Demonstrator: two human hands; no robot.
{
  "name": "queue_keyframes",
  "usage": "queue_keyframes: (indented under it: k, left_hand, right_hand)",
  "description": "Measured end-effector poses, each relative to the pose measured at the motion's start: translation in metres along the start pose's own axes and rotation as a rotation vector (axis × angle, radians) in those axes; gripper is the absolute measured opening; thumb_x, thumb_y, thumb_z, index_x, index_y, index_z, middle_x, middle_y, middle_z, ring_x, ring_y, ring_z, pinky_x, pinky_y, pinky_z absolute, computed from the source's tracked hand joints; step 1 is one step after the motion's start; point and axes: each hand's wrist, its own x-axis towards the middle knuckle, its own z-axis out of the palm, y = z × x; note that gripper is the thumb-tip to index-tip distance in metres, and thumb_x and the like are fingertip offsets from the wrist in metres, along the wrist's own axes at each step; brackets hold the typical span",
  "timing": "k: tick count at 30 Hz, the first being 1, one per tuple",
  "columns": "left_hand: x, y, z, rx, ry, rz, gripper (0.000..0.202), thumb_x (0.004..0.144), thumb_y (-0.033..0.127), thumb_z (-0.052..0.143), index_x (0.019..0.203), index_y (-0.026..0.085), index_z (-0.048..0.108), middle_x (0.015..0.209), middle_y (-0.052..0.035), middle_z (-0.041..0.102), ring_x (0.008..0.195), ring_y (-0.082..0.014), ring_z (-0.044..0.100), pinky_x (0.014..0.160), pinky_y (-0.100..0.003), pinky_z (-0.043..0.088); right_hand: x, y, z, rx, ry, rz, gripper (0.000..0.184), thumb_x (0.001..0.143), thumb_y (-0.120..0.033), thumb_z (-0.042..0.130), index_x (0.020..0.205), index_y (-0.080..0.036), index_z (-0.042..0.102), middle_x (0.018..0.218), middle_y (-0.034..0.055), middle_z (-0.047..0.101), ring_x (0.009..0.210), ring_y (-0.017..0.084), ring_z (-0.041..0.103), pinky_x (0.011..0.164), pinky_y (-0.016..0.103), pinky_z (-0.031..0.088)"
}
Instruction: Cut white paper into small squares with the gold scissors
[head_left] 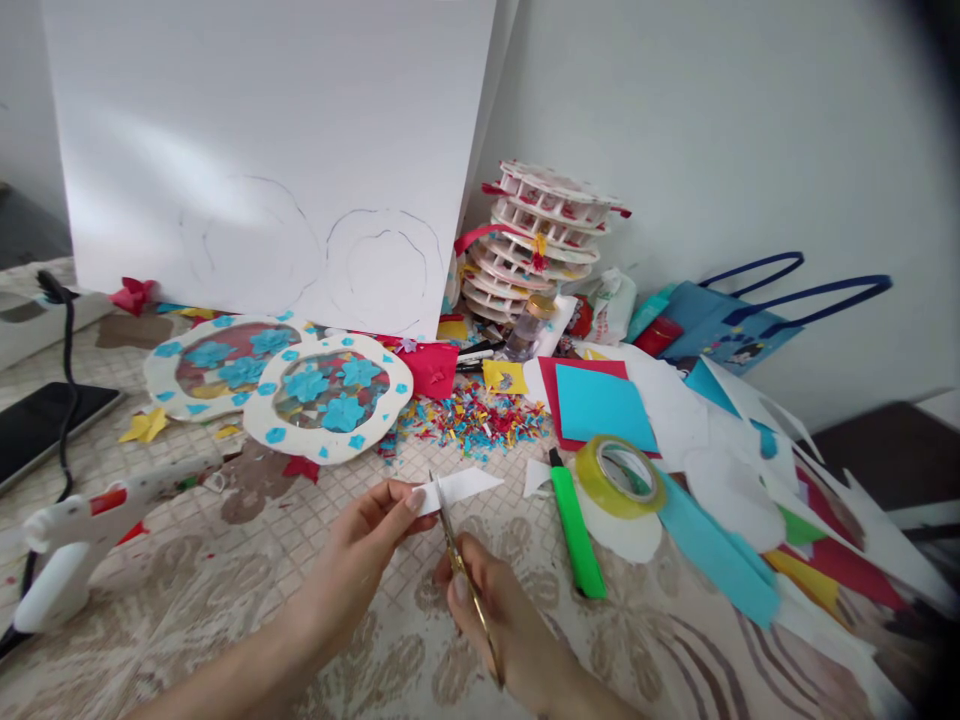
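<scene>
The left hand (360,548) pinches a white paper strip (474,484) between its fingers (401,514), above the table (394,645). The right hand (501,612) has its fingers curled round the scissors (453,555), whose blades meet the strip. A green marker (577,525) lies to the right, beside the tape (597,482).
</scene>
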Motion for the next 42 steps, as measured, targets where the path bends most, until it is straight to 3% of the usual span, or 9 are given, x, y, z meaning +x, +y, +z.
queue_keyframes:
  k: [21, 27, 34, 38, 42]
  left_hand:
    - [0.0, -0.005, -0.003, 0.002, -0.071, 0.017, 0.02, 0.075, 0.034, 0.071, 0.072, 0.018, 0.061, 0.077, 0.0012, 0.061, 0.078, -0.0133, 0.058, 0.078, -0.024, 0.048]
    - [0.0, -0.007, -0.004, 0.007, -0.101, 0.034, 0.018, 0.078, 0.033, 0.068, 0.071, 0.018, 0.061, 0.077, 0.0011, 0.061, 0.078, -0.013, 0.058, 0.076, -0.023, 0.049]
    - [0.002, -0.007, -0.004, -0.008, -0.077, 0.015, 0.019, 0.077, 0.031, 0.069, 0.07, 0.018, 0.058, 0.075, 0.0018, 0.061, 0.076, -0.0119, 0.058, 0.076, -0.023, 0.048]
    - [0.003, -0.008, -0.004, -0.032, -0.077, 0.001, 0.021, 0.076, 0.035, 0.07, 0.071, 0.019, 0.057, 0.076, 0.0025, 0.06, 0.079, -0.0135, 0.06, 0.08, -0.025, 0.049]
    - [0.003, -0.009, -0.004, -0.049, -0.055, -0.001, 0.022, 0.073, 0.036, 0.072, 0.072, 0.02, 0.057, 0.076, 0.003, 0.059, 0.081, -0.0147, 0.06, 0.08, -0.026, 0.049]
  right_hand:
    - [0.001, 0.001, 0.002, 0.085, -0.014, -0.05, 0.044, 0.087, -0.063, 0.036, 0.086, -0.02, 0.041, 0.068, -0.0044, 0.036, 0.059, 0.01, 0.031, 0.053, 0.024, 0.028]
    - [-0.002, -0.003, 0.004, -0.043, 0.024, -0.004, 0.047, 0.087, -0.066, 0.031, 0.08, -0.02, 0.04, 0.064, -0.0047, 0.034, 0.055, 0.01, 0.031, 0.05, 0.024, 0.026]
    - [0.0, -0.002, 0.011, -0.115, 0.11, 0.04, 0.057, 0.081, -0.074, 0.026, 0.069, -0.021, 0.038, 0.058, -0.0033, 0.036, 0.053, 0.012, 0.037, 0.048, 0.025, 0.028]
    - [0.004, 0.009, 0.017, -0.046, 0.131, 0.067, 0.062, 0.074, -0.081, 0.025, 0.065, -0.021, 0.039, 0.051, -0.0036, 0.038, 0.045, 0.011, 0.038, 0.043, 0.024, 0.03]
    - [0.006, 0.016, 0.024, 0.069, 0.122, 0.184, 0.065, 0.065, -0.087, 0.032, 0.065, -0.022, 0.039, 0.045, -0.0064, 0.036, 0.036, 0.009, 0.036, 0.036, 0.022, 0.032]
